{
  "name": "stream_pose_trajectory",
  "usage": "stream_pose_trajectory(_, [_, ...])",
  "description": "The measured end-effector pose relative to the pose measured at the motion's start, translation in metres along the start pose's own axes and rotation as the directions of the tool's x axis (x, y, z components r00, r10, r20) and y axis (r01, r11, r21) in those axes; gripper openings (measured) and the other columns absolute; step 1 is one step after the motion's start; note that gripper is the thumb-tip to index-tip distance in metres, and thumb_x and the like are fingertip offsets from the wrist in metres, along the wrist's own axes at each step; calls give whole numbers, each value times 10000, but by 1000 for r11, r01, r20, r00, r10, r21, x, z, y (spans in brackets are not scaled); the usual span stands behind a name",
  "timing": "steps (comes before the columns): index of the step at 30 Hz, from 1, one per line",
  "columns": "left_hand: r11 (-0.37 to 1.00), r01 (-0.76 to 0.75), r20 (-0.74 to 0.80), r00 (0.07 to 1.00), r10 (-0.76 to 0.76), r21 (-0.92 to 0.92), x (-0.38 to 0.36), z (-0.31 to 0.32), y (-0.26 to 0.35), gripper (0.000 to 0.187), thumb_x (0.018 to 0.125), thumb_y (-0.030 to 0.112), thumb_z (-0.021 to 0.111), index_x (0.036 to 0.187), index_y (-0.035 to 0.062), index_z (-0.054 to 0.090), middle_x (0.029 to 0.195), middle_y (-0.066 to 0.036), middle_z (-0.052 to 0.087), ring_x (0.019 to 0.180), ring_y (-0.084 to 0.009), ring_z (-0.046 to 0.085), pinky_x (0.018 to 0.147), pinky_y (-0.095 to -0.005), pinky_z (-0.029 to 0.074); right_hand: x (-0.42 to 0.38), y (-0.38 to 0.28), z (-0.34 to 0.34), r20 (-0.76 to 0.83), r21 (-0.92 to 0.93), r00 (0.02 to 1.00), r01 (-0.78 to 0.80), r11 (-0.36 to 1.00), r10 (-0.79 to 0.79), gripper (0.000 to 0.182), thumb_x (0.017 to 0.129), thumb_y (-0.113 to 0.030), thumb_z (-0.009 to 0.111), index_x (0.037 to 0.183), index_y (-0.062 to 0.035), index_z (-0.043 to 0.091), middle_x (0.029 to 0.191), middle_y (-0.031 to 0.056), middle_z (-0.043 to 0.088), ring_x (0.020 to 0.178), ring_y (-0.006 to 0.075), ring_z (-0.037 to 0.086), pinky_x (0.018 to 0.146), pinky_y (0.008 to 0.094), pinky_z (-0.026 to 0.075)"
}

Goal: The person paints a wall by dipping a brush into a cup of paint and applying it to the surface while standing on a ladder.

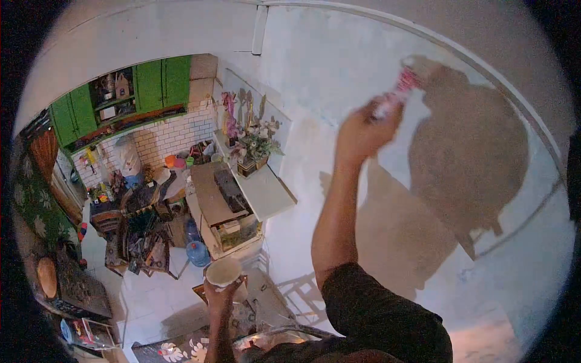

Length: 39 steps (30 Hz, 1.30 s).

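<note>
My right hand (370, 130) is raised against the pale wall (308, 66), its fingers wrapped round a red and white cloth-like item (404, 83), blurred at its upper end. That item is at or very near the wall surface, beside a large shadow. Lower down, my left hand (221, 295) holds a white bowl (223, 272) from below, with its opening facing up. What is inside the bowl cannot be made out.
A white ledge (263, 190) juts from the wall with potted flowers (257, 142) on it. Below stand a cabinet (215, 193), a blue water jug (197, 254) and a cluttered table (145, 202). Green cupboards (162, 85) hang at the back left.
</note>
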State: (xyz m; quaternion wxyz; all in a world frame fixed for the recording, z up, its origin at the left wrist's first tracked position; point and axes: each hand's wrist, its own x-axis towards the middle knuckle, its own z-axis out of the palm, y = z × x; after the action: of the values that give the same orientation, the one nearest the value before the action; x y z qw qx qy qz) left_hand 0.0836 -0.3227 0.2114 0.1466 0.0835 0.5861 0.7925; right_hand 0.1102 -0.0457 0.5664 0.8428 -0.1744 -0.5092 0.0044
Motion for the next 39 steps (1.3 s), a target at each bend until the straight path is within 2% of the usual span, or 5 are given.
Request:
stream_pose_trajectory(10, [994, -103, -18, 995, 102, -36, -19, -13, 19, 567, 619, 122, 780, 1080, 49, 459, 1016, -84, 557, 929, -184, 547, 803, -320, 449, -21, -37, 136, 495, -200, 765, -362, 911, 412, 525, 733, -20, 524, 1208, 138, 363, 918, 300, 594, 891, 451, 570, 790, 443, 464])
stream_pose_trajectory(17, [983, -95, -165, 979, 121, 160, -23, -34, 22, 589, 616, 112, 773, 1109, 50, 457, 1021, -87, 552, 918, -178, 540, 812, -315, 429, -34, -4, 187, 653, -44, 757, 17, 999, 16, 440, 793, -102, 485, 1179, 105, 435, 890, 231, 614, 781, 380, 617, 698, 480, 495])
stream_pose_trajectory(23, [971, -237, -19, 971, 238, 27, -16, -29, 40, 615, 625, 97, 776, 1140, 43, 445, 1034, -84, 558, 918, -189, 552, 813, -307, 437, -98, 29, 63, 941, 223, 285, -107, 969, -185, 372, 859, -350, 514, 844, 5, 624, 610, 147, 571, 585, 286, 562, 587, 415, 432])
stream_pose_trajectory(29, [966, 0, 20, 1000, 5, -258, 22, -36, -26, 655, 622, 84, 778, 1164, 15, 415, 1039, -99, 571, 965, -208, 569, 805, -315, 466, -102, 29, -105, 907, -401, -412, -776, 487, 90, 152, 843, -182, 588, 868, -35, 621, 527, -56, 390, 419, 32, 328, 381, 212, 236])
stream_pose_trajectory(39, [865, -430, 352, 876, 330, 258, -22, 63, 26, 758, 568, 47, 791, 1206, -6, 383, 1132, -139, 481, 1023, -255, 508, 870, -344, 435, -67, 54, -181, 800, -320, -599, -488, 812, -45, 223, 844, -218, 590, 873, 3, 605, 589, -18, 481, 515, 56, 414, 474, 239, 357])
